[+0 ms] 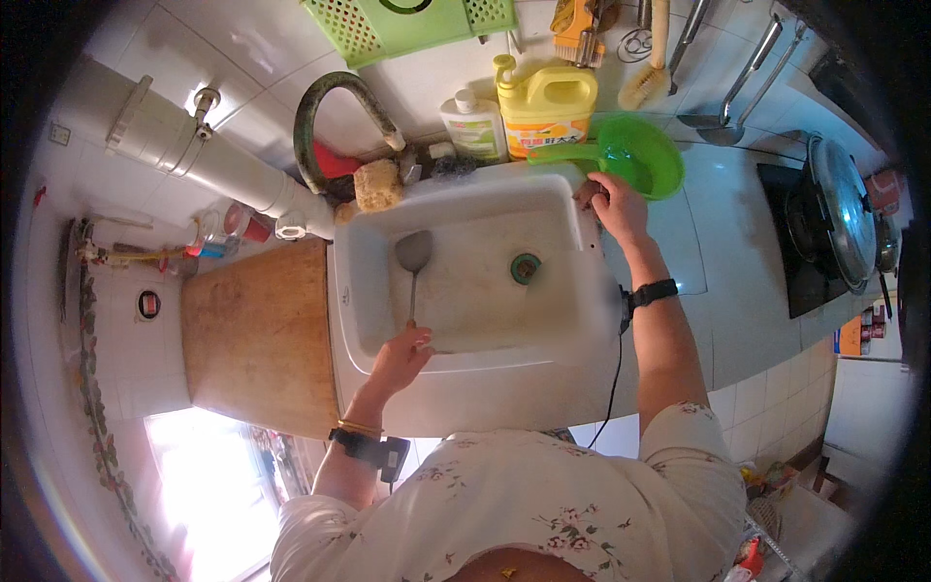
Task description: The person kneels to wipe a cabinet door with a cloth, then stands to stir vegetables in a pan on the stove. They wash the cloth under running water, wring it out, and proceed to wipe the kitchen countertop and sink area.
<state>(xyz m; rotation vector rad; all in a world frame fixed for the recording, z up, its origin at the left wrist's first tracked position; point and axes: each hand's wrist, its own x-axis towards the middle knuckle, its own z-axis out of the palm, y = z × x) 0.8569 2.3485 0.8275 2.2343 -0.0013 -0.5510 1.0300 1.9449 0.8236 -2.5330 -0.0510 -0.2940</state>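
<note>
A wok spatula [414,252] lies in the white sink [465,364], its metal blade towards the back left. My left hand [400,358] is at the sink's front rim, with its fingers around the wooden end of the spatula's handle. My right hand [620,209] reaches to the back right corner of the sink. There its thumb and fingertips meet a small dark brown item [586,193], too small to name; whether they grip it is unclear. Beside that hand sits a green plastic ladle [647,156]. Right of the spatula is the drain [525,268].
A curved faucet [305,124] and a sponge [377,185] are at the back left. Behind the sink stand a white bottle [474,131] and a yellow jug [549,109]. A wooden board [254,335] covers the left side. A lidded pot [840,211] sits on the stove at right.
</note>
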